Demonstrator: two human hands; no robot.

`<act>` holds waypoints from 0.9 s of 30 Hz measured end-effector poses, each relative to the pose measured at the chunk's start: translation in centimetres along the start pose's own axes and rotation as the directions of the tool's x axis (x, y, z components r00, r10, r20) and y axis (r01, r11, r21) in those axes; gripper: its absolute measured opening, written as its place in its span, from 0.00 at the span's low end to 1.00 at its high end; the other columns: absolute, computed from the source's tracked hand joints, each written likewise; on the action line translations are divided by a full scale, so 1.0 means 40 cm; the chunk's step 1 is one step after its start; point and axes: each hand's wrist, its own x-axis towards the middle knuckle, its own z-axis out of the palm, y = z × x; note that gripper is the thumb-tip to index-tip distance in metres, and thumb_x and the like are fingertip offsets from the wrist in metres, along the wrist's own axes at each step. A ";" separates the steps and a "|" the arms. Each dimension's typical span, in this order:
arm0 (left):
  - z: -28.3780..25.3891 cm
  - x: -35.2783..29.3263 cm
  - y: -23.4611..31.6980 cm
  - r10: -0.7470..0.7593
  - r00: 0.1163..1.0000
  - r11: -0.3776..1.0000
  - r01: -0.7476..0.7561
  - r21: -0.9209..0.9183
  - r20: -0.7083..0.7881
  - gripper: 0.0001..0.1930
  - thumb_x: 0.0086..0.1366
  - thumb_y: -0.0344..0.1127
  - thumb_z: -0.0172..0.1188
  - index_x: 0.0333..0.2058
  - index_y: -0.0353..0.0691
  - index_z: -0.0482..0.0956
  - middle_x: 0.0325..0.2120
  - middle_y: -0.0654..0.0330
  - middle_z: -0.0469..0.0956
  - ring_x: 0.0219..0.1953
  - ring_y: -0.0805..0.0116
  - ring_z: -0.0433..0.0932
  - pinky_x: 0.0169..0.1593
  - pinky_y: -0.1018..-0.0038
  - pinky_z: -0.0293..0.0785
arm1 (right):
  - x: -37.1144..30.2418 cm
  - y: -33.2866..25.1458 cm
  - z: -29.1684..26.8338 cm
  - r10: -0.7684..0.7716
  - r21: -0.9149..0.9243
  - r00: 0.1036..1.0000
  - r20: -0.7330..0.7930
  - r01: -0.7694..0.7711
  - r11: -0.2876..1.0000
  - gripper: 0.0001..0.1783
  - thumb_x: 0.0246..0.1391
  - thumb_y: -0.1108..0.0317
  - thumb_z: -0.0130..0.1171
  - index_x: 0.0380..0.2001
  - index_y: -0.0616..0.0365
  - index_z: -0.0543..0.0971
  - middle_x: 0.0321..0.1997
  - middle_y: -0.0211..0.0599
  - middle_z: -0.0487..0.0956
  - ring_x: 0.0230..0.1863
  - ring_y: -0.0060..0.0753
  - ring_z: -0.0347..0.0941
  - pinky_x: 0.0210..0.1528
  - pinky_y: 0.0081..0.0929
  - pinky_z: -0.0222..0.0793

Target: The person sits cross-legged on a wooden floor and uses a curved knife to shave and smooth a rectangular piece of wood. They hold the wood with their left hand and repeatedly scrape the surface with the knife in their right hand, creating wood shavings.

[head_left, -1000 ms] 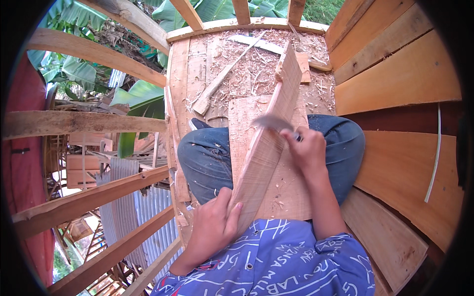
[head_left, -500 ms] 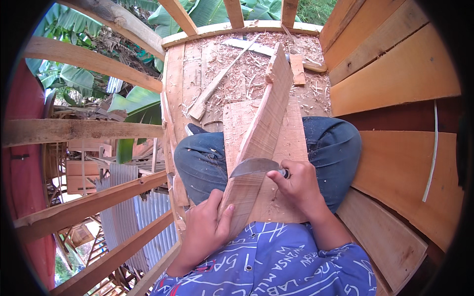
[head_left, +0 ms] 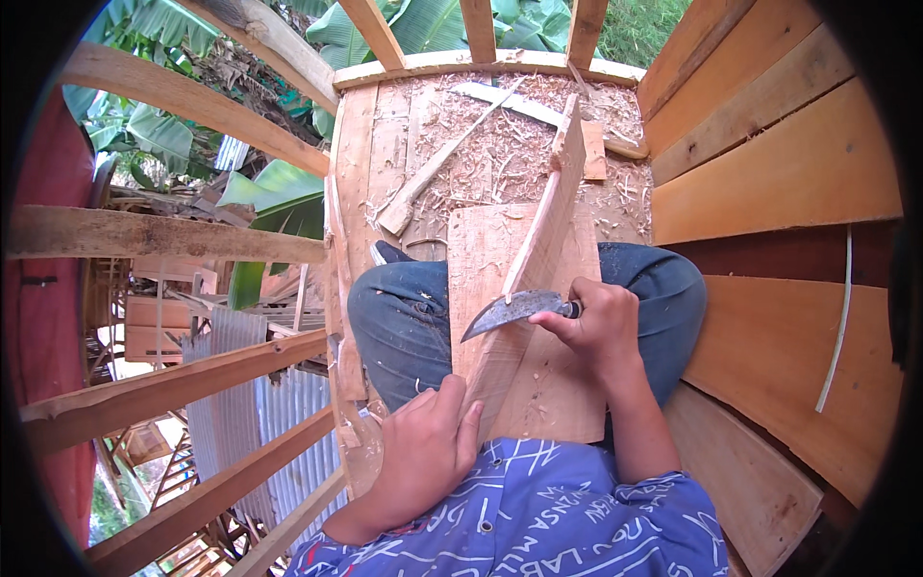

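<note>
Here, in the head view, a seated person in blue trousers (head_left: pixel 404 322) and a blue patterned shirt (head_left: pixel 538 519) works a long wooden plank (head_left: pixel 534 264) that runs from the lap up and away toward the far rail of a plank platform (head_left: pixel 385 144). The left hand (head_left: pixel 428 452) is wrapped around the near end of the plank, fingers pressed together against its left face, thumb on the near edge. The right hand (head_left: pixel 596 322) is clenched around the handle of a curved knife (head_left: pixel 510 310); the blade points left and lies across the plank's upper edge, touching it about midway along its length. Under the plank, a wider flat board (head_left: pixel 567 385) rests on the person's thighs. Wood shavings (head_left: pixel 500 154) cover the far part of the platform, where a long wooden stick (head_left: pixel 433 178) and a pale offcut (head_left: pixel 519 101) lie among them, well apart from both hands. To the right stand broad wall planks (head_left: pixel 779 183), with a thin pale strip (head_left: pixel 836 317) leaning on them. To the left, open timber rails (head_left: pixel 163 236) show banana leaves (head_left: pixel 279 192) and corrugated metal sheets (head_left: pixel 250 404) below.
</note>
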 end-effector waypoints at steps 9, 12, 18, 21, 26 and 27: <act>-0.010 -0.035 0.000 -0.007 0.998 0.997 0.011 -0.076 0.057 0.09 0.61 0.31 0.57 0.33 0.35 0.67 0.22 0.43 0.72 0.27 0.41 0.74 0.29 0.54 0.66 | 0.123 0.120 -0.074 0.408 -0.072 0.908 -0.095 -0.415 0.907 0.40 0.51 0.33 0.55 0.17 0.69 0.78 0.16 0.59 0.74 0.22 0.60 0.75 0.26 0.47 0.69; -0.010 -0.023 -0.018 -0.086 0.996 0.993 0.087 -0.082 0.014 0.09 0.61 0.32 0.57 0.34 0.35 0.67 0.22 0.43 0.73 0.26 0.40 0.74 0.30 0.55 0.67 | 0.079 0.021 -0.087 0.339 -0.074 0.940 0.049 -0.335 0.939 0.38 0.52 0.35 0.55 0.21 0.68 0.80 0.15 0.57 0.74 0.23 0.58 0.76 0.26 0.45 0.69; -0.009 -0.009 -0.002 -0.065 0.997 0.996 0.068 -0.053 0.047 0.08 0.61 0.31 0.57 0.34 0.35 0.67 0.21 0.44 0.73 0.26 0.40 0.75 0.29 0.54 0.66 | -0.040 -0.089 -0.044 0.118 0.068 0.970 0.214 -0.135 0.989 0.38 0.47 0.32 0.58 0.15 0.62 0.79 0.13 0.49 0.75 0.20 0.51 0.77 0.24 0.40 0.72; -0.006 -0.009 0.001 -0.037 0.998 0.999 0.039 -0.029 0.052 0.08 0.61 0.31 0.57 0.34 0.35 0.67 0.22 0.44 0.73 0.26 0.41 0.75 0.29 0.54 0.67 | -0.023 -0.065 -0.031 0.110 -0.005 0.976 0.190 -0.111 0.994 0.41 0.46 0.28 0.56 0.15 0.63 0.78 0.15 0.51 0.75 0.21 0.53 0.77 0.24 0.43 0.72; -0.006 -0.027 0.013 0.034 0.997 0.996 -0.029 -0.085 0.063 0.08 0.61 0.30 0.56 0.34 0.35 0.68 0.23 0.44 0.73 0.27 0.41 0.75 0.29 0.54 0.67 | 0.106 0.098 -0.071 0.467 -0.185 0.884 -0.015 -0.462 0.868 0.43 0.50 0.28 0.52 0.15 0.66 0.78 0.16 0.55 0.76 0.25 0.59 0.77 0.28 0.45 0.72; -0.002 -0.026 0.009 0.012 0.998 0.996 -0.007 -0.084 0.056 0.08 0.61 0.30 0.56 0.34 0.35 0.68 0.23 0.44 0.73 0.27 0.41 0.75 0.29 0.54 0.67 | 0.112 0.102 -0.085 0.463 -0.208 0.886 -0.023 -0.458 0.864 0.43 0.50 0.29 0.53 0.15 0.67 0.77 0.17 0.56 0.76 0.25 0.60 0.77 0.28 0.44 0.72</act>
